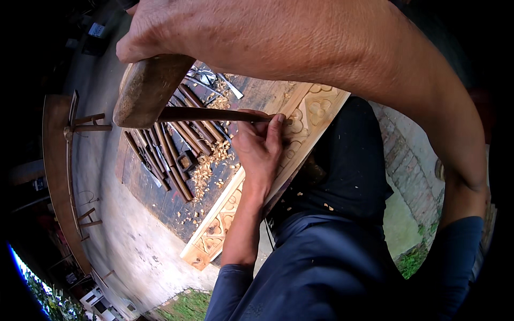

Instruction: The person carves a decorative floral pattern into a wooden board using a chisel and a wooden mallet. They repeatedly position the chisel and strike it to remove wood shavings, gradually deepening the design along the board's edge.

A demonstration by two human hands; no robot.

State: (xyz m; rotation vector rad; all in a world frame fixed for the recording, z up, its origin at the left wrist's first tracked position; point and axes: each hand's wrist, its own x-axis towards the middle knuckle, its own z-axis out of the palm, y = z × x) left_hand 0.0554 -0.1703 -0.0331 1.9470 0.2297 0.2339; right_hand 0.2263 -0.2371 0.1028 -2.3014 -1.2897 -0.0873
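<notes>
My left hand (256, 145) is closed round the lower part of a long, dark carving chisel (206, 114), whose tip meets the carved wooden board (299, 131). Curved petal-like outlines and triangles are cut along that pale board. Across the top of the view reaches my right arm, and my right hand (147, 32) is closed on a worn wooden mallet (145, 93). Its head is at the butt end of the chisel; whether the two touch I cannot tell. Most of the right hand's fingers are hidden behind the hand itself.
Several wooden-handled chisels (172, 152) lie side by side on the dark worktable (147, 200), beside scattered wood shavings (202, 179). A small dark square box (186, 161) sits among them. To the left stands a long wooden bench (58, 176). My legs (342, 166) are close to the board.
</notes>
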